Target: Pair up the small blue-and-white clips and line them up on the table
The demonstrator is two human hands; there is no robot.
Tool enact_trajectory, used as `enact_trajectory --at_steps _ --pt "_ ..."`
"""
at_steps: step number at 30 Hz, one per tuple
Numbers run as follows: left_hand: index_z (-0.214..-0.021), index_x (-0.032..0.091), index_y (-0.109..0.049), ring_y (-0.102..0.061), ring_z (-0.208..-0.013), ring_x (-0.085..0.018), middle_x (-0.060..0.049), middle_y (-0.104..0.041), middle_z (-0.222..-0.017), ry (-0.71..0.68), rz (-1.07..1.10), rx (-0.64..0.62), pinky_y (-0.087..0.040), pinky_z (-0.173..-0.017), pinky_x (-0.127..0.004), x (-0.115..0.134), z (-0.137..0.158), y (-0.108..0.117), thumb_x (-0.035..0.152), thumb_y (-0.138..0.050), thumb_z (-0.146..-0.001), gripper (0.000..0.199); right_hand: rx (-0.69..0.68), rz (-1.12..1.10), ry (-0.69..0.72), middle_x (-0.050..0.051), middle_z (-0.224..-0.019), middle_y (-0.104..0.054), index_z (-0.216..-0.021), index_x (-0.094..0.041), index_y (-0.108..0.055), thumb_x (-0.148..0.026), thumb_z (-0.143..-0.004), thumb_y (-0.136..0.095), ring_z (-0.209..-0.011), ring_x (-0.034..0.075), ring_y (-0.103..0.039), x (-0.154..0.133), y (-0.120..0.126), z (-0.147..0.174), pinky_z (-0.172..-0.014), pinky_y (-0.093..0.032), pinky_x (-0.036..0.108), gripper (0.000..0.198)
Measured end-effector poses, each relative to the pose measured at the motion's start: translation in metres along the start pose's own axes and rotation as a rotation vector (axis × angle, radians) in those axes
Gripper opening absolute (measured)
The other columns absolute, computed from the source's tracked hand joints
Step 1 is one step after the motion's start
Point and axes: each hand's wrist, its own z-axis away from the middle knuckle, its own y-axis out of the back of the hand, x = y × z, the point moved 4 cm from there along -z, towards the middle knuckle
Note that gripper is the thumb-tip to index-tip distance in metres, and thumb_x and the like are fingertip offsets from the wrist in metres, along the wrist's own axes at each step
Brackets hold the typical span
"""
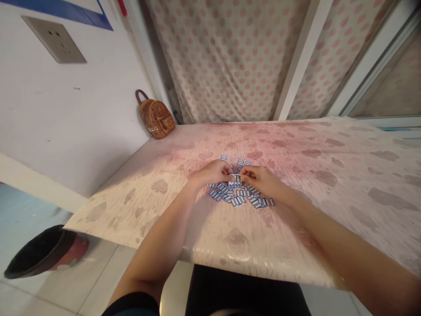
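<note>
Small flat pieces with blue and white stripes (238, 201), like little cards or labels, lie scattered and overlapping on the table. Over the middle of them, my left hand (214, 172) and my right hand (262, 180) face each other with fingertips pinched. Between the fingertips is one striped blue-and-white piece (235, 177), gripped at its left end by the left hand and at its right end by the right. My fingers partly cover it, and its print is too small to read. Both hands hide some of the pieces beneath.
A patterned pink-and-cream plastic cloth covers the table (161, 186). At the back left, a small brown backpack (158, 118) leans against the wall. A dotted curtain (230, 61) hangs behind the table. On the floor at left stands a dark-rimmed bin (70, 252).
</note>
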Motion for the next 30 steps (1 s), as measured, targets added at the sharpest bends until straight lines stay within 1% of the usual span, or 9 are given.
enact_trajectory --at_steps 2,5,7,11,15,21,23,28,30 --pt "-0.075 0.014 -0.065 -0.062 -0.061 -0.013 0.001 -0.065 -0.064 -0.009 0.029 -0.004 -0.044 -0.058 -0.022 -0.001 -0.001 0.000 0.027 -0.077 -0.075 0.017 0.037 -0.009 -0.006 0.001 -0.071 -0.067 -0.079 -0.021 -0.060 -0.032 -0.086 -0.051 -0.066 0.017 -0.063 0.001 0.001 -0.001 -0.060 -0.042 0.026 0.016" --pt "-0.077 0.014 -0.067 -0.063 -0.064 -0.013 0.000 -0.068 -0.068 -0.046 0.038 -0.038 -0.045 -0.060 -0.022 -0.004 -0.002 -0.001 0.021 -0.075 -0.075 0.011 0.186 0.034 -0.007 0.000 -0.067 -0.062 -0.076 -0.021 -0.057 -0.032 -0.085 -0.050 -0.062 0.015 -0.057 0.004 0.011 -0.002 -0.057 -0.039 0.026 0.016" --pt "-0.080 0.013 -0.068 -0.064 -0.065 -0.012 -0.001 -0.069 -0.073 -0.055 0.056 -0.051 -0.046 -0.061 -0.022 -0.005 -0.003 -0.001 0.019 -0.073 -0.076 0.008 0.233 0.027 -0.013 0.000 -0.066 -0.060 -0.074 -0.021 -0.056 -0.031 -0.083 -0.050 -0.061 0.015 -0.054 0.007 0.016 -0.003 -0.057 -0.038 0.026 0.015" --pt "-0.085 0.013 -0.066 -0.063 -0.066 -0.012 0.000 -0.067 -0.072 -0.071 0.138 -0.019 -0.048 -0.063 -0.022 -0.004 -0.006 0.000 0.027 -0.077 -0.074 0.021 0.190 -0.066 -0.035 -0.001 -0.062 -0.058 -0.074 -0.021 -0.055 -0.033 -0.082 -0.051 -0.057 0.014 -0.052 0.013 0.014 -0.005 -0.055 -0.038 0.026 0.015" --pt "-0.077 0.012 -0.064 -0.062 -0.067 -0.012 0.000 -0.066 -0.070 -0.119 0.204 0.017 -0.048 -0.065 -0.023 -0.003 -0.008 0.002 0.030 -0.080 -0.070 0.024 0.157 -0.144 -0.037 -0.002 -0.062 -0.058 -0.072 -0.021 -0.054 -0.037 -0.083 -0.051 -0.052 0.013 -0.049 0.014 0.008 -0.005 -0.052 -0.037 0.025 0.019" --pt "-0.075 0.012 -0.067 -0.061 -0.066 -0.013 -0.001 -0.067 -0.069 -0.045 0.195 0.021 -0.047 -0.063 -0.023 -0.007 -0.006 0.001 0.036 -0.081 -0.067 0.029 0.301 -0.108 -0.043 -0.002 -0.061 -0.057 -0.069 -0.021 -0.054 -0.035 -0.084 -0.048 -0.053 0.012 -0.050 0.019 0.023 -0.006 -0.054 -0.038 0.025 0.022" --pt "-0.074 0.012 -0.067 -0.061 -0.066 -0.013 -0.001 -0.067 -0.069 -0.023 0.206 0.024 -0.047 -0.063 -0.023 -0.008 -0.005 0.001 0.039 -0.081 -0.066 0.031 0.310 -0.136 -0.032 -0.002 -0.062 -0.057 -0.070 -0.021 -0.055 -0.037 -0.087 -0.046 -0.052 0.012 -0.049 0.020 0.026 -0.007 -0.054 -0.039 0.025 0.025" --pt "-0.072 0.012 -0.066 -0.060 -0.065 -0.014 -0.001 -0.066 -0.067 -0.016 0.213 0.020 -0.045 -0.062 -0.024 -0.010 -0.007 0.001 0.044 -0.081 -0.065 0.036 0.167 -0.233 0.022 -0.003 -0.065 -0.057 -0.076 -0.022 -0.055 -0.041 -0.083 -0.055 -0.055 0.013 -0.051 0.015 0.015 -0.008 -0.053 -0.040 0.025 0.020" --pt "-0.071 0.012 -0.066 -0.059 -0.064 -0.013 -0.001 -0.065 -0.067 -0.019 0.204 0.016 -0.044 -0.062 -0.024 -0.011 -0.006 0.003 0.045 -0.081 -0.065 0.037 0.168 -0.232 0.044 -0.003 -0.066 -0.056 -0.077 -0.022 -0.055 -0.039 -0.082 -0.055 -0.055 0.012 -0.051 0.014 0.012 -0.008 -0.053 -0.039 0.024 0.017"
